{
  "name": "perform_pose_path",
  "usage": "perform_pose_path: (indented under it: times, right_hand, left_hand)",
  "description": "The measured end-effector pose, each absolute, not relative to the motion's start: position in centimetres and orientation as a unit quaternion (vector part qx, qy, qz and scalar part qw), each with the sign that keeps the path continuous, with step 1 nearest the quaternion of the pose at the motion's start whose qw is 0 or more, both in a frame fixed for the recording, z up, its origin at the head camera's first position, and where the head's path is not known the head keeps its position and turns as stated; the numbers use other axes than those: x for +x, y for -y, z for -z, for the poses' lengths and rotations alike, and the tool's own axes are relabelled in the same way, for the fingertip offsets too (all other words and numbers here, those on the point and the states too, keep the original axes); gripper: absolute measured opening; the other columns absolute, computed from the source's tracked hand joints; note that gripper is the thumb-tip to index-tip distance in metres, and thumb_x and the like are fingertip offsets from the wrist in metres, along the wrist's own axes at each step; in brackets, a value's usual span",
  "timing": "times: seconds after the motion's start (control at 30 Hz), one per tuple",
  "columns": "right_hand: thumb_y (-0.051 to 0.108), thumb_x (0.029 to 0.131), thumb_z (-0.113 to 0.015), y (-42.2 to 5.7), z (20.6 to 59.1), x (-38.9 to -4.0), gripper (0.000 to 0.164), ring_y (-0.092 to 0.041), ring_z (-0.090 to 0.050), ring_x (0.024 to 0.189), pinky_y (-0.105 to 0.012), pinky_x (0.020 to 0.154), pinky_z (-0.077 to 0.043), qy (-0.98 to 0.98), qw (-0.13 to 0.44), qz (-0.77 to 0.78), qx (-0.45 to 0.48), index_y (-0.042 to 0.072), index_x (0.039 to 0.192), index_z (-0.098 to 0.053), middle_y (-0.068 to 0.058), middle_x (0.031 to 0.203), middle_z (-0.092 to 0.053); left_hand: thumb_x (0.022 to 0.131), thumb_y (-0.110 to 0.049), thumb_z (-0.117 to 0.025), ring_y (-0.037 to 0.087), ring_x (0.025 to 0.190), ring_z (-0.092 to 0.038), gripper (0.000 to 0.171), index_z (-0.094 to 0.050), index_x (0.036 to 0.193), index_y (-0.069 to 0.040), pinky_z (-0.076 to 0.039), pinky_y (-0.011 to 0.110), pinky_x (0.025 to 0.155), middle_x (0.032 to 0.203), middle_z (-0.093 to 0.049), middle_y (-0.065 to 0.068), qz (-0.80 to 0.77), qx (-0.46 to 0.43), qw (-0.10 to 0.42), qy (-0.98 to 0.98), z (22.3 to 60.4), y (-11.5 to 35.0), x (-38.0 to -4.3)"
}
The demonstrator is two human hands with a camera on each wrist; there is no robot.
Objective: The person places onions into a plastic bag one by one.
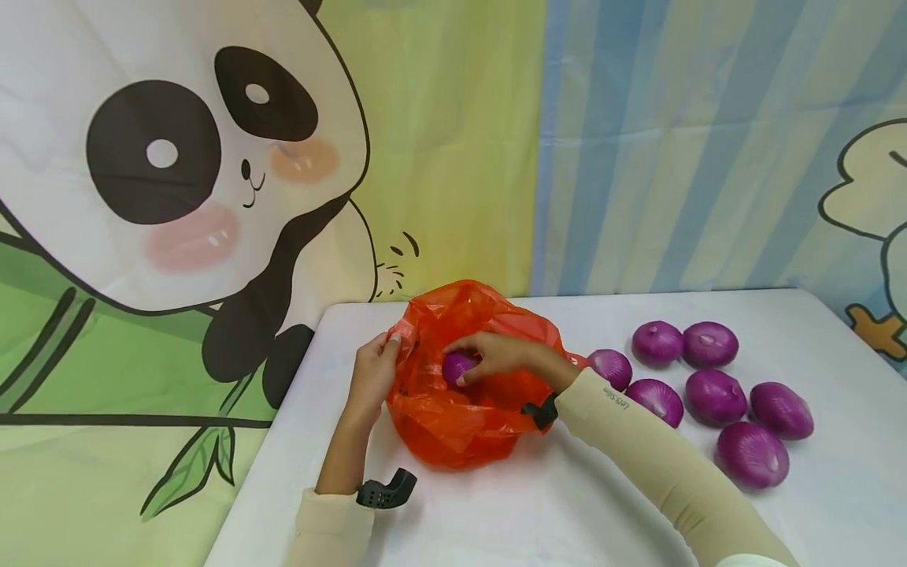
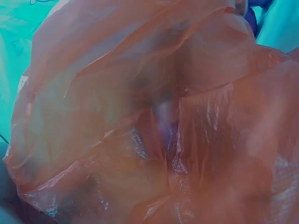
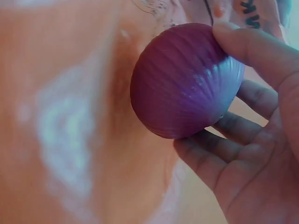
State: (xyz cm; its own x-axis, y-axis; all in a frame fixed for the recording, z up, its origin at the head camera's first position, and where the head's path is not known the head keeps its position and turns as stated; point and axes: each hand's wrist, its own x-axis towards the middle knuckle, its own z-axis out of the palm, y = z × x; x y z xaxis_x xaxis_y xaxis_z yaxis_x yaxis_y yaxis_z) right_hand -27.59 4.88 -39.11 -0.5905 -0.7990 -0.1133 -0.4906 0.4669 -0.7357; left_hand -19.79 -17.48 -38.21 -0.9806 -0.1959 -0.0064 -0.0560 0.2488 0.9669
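A red plastic bag (image 1: 453, 445) stands with its mouth spread at the middle of the table. My left hand (image 1: 373, 374) pinches the bag's left rim between thumb and fingers. Inside the mouth, my right hand (image 1: 496, 354) holds a purple onion (image 1: 457, 368). The right wrist view shows that onion (image 3: 184, 81) close, with the thumb on one side and the fingers curled beneath it. Thin, wrinkled bag film (image 2: 117, 116) fills most of the left wrist view and hides the left fingers there.
Several more purple onions (image 1: 716, 398) lie loose on the right of the white table (image 1: 482, 520), the nearest one (image 1: 609, 368) beside the bag and right forearm. A printed curtain (image 1: 453, 142) with a panda hangs behind the table's back edge.
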Motion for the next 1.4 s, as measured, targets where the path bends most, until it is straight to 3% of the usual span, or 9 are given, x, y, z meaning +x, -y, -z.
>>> perform_pose_path:
  times: [0.2,0.33,0.43,0.57,0.67,0.93,1.1,1.4]
  right_hand:
    - [0.02,0.088,-0.073,-4.9,39.9,-26.9,0.06,-0.022,-0.055,0.11,-0.032,0.087,-0.051,-0.826,0.245,0.331,-0.385,0.007,0.142,-0.048,-0.005,0.125,-0.055]
    - [0.025,0.089,-0.072,-5.1,39.7,-26.5,0.07,-0.024,-0.053,0.116,-0.037,0.092,-0.048,-0.833,0.216,0.318,-0.397,0.007,0.147,-0.039,-0.009,0.132,-0.052]
    - [0.026,0.09,-0.071,-5.3,39.5,-26.2,0.072,-0.027,-0.051,0.12,-0.042,0.097,-0.045,-0.835,0.188,0.309,-0.414,0.006,0.149,-0.035,-0.013,0.137,-0.05]
    - [0.023,0.09,-0.071,-5.3,39.1,-25.8,0.064,-0.027,-0.053,0.119,-0.042,0.095,-0.047,-0.837,0.16,0.308,-0.424,0.008,0.146,-0.042,-0.014,0.136,-0.052]
    - [0.019,0.09,-0.071,-5.5,38.7,-25.2,0.057,-0.027,-0.055,0.118,-0.042,0.093,-0.048,-0.832,0.144,0.314,-0.435,0.009,0.141,-0.05,-0.012,0.134,-0.055]
    - [0.02,0.092,-0.068,-6.4,36.4,-23.6,0.046,-0.018,-0.051,0.125,-0.036,0.1,-0.042,-0.825,0.065,0.295,-0.478,0.012,0.136,-0.057,0.0,0.132,-0.059]
    - [0.019,0.092,-0.069,-7.0,35.3,-22.9,0.048,-0.018,-0.045,0.131,-0.038,0.103,-0.039,-0.822,0.057,0.308,-0.476,0.012,0.137,-0.056,-0.001,0.136,-0.056]
    - [0.02,0.088,-0.073,-8.8,34.5,-22.2,0.047,-0.022,-0.046,0.131,-0.042,0.102,-0.04,-0.812,0.011,0.337,-0.476,0.012,0.133,-0.06,-0.005,0.137,-0.056]
  left_hand:
    - [0.104,-0.027,-0.043,0.025,0.091,-0.049,0.033,-0.064,0.107,-0.001,-0.044,0.033,0.077,0.1,-0.056,0.014,0.611,0.076,0.059,0.786,38.4,17.4,-19.8]
    - [0.104,-0.027,-0.043,0.025,0.102,-0.052,0.034,-0.063,0.118,-0.003,-0.046,0.038,0.092,0.112,-0.06,0.012,0.613,0.072,0.052,0.785,38.5,17.4,-20.0]
    - [0.104,-0.026,-0.044,0.025,0.099,-0.054,0.034,-0.064,0.117,-0.003,-0.047,0.037,0.088,0.108,-0.061,0.013,0.611,0.07,0.061,0.786,38.5,17.6,-20.1]
    - [0.103,-0.026,-0.045,0.023,0.082,-0.048,0.032,-0.065,0.1,-0.001,-0.043,0.032,0.069,0.086,-0.052,0.01,0.61,0.062,0.081,0.786,38.7,17.6,-20.3]
    - [0.103,-0.026,-0.046,0.022,0.076,-0.045,0.032,-0.064,0.095,-0.002,-0.038,0.031,0.063,0.077,-0.045,0.007,0.611,0.06,0.083,0.785,38.9,17.6,-20.3]
    - [0.103,-0.028,-0.044,0.021,0.079,-0.045,0.033,-0.065,0.1,-0.002,-0.039,0.031,0.066,0.081,-0.048,0.007,0.606,0.066,0.086,0.788,39.1,17.9,-20.5]
    - [0.103,-0.028,-0.044,0.022,0.077,-0.045,0.032,-0.063,0.099,-0.002,-0.039,0.03,0.064,0.079,-0.046,0.008,0.604,0.073,0.08,0.789,39.0,18.1,-20.5]
    - [0.104,-0.026,-0.042,0.023,0.091,-0.048,0.034,-0.063,0.112,-0.001,-0.042,0.033,0.079,0.098,-0.054,0.012,0.604,0.076,0.065,0.791,38.8,18.2,-20.5]
